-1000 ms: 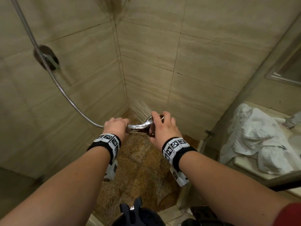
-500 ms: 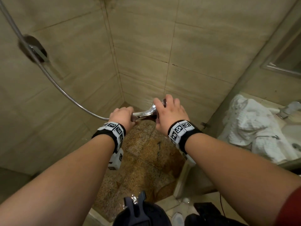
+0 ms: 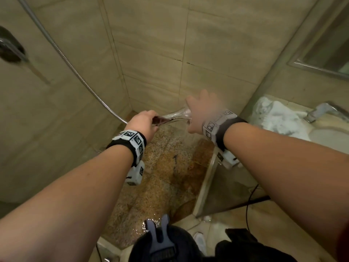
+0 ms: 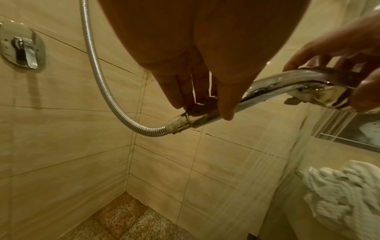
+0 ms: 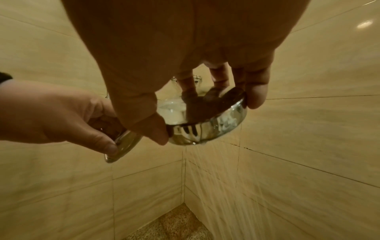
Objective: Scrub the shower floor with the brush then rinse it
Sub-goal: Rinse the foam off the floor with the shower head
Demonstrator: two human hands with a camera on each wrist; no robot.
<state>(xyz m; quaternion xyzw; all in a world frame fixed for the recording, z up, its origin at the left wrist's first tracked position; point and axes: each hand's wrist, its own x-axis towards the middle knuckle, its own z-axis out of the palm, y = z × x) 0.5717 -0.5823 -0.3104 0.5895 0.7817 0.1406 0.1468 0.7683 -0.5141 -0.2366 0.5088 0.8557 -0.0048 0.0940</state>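
The shower head (image 4: 320, 92) is being held level across the stall, its handle being gripped by the left hand (image 3: 144, 122) and its round face being cupped by the right hand (image 3: 203, 112), spray being aimed down at the wet shower floor (image 3: 166, 178) below both hands.

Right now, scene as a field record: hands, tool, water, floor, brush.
left hand: grips the handle end of the shower head, by the hose joint
right hand: fingers curled over the round spray end
shower head: chrome, held roughly level
hose: metal, loops up along the left wall
water: running, spraying down from the head
shower floor: speckled stone, wet
brush: not in view
towel: white, crumpled beside the sink
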